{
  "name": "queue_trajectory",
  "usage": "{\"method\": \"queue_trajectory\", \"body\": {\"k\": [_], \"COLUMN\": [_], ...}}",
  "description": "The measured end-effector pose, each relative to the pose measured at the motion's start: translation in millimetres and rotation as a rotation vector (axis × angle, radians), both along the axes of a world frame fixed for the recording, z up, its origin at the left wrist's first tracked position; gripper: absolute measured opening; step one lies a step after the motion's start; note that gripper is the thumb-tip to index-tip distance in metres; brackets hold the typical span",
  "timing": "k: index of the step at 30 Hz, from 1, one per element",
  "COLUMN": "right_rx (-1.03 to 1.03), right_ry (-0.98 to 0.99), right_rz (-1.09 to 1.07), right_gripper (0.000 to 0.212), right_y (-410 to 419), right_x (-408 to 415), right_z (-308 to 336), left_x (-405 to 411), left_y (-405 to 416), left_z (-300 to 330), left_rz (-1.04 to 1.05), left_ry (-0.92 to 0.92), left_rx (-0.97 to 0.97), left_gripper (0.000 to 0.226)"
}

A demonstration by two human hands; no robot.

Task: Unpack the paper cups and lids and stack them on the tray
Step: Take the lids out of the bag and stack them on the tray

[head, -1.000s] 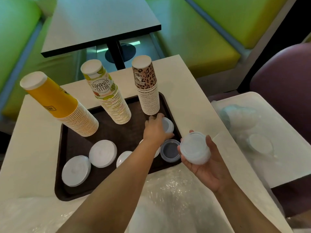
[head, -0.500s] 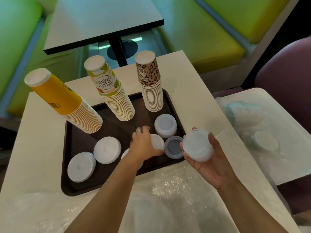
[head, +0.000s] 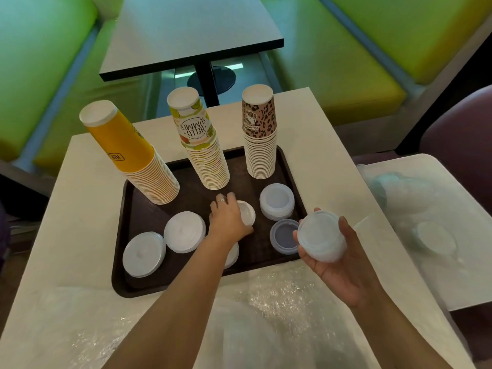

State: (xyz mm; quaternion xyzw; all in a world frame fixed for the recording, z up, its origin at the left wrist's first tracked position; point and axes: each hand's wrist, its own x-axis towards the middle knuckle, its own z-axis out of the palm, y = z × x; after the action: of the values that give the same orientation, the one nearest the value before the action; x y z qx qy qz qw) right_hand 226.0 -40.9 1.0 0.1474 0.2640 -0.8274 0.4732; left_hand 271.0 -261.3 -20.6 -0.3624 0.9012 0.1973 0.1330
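Middle cup stack [head: 201,145] reads "HELLO SUMMER"; left grip [head: 229,222] apparently clasps lid stack [head: 246,212], right grip [head: 343,265] clasps lids [head: 320,237].

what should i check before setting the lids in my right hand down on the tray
1. Right hand grips its lid stack securely: ok.
2. Left hand clear of the drop area: not ok, it rests on a small lid stack mid-tray.
3. Bare space on the tray: ok, some near the front edge.
4. Cup stacks upright: not ok, the yellow cup stack leans.
5. Held lids all aligned: cannot tell.
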Motion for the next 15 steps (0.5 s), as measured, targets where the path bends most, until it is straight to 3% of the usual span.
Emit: {"method": "queue_trajectory", "body": {"k": [10, 13, 15], "right_rx": [0.028, 0.03, 0.022], "right_ry": [-0.033, -0.033, -0.031], "right_rz": [0.004, 0.009, 0.011], "right_gripper": [0.105, 0.111, 0.11], "right_y": [-5, -7, -9], "right_x": [0, 0, 1], "right_z": [-3, -3, -2], "left_x": [16, 40, 55], "left_y": [-18, -16, -13], "left_z": [10, 23, 30], "left_rz": [-0.048, -0.055, -0.119], "left_ry": [0.021, 0.126, 0.067], "left_rx": [-0.133, -0.16, -0.122], "left_gripper": [0.095, 0.08, 0.068]}}
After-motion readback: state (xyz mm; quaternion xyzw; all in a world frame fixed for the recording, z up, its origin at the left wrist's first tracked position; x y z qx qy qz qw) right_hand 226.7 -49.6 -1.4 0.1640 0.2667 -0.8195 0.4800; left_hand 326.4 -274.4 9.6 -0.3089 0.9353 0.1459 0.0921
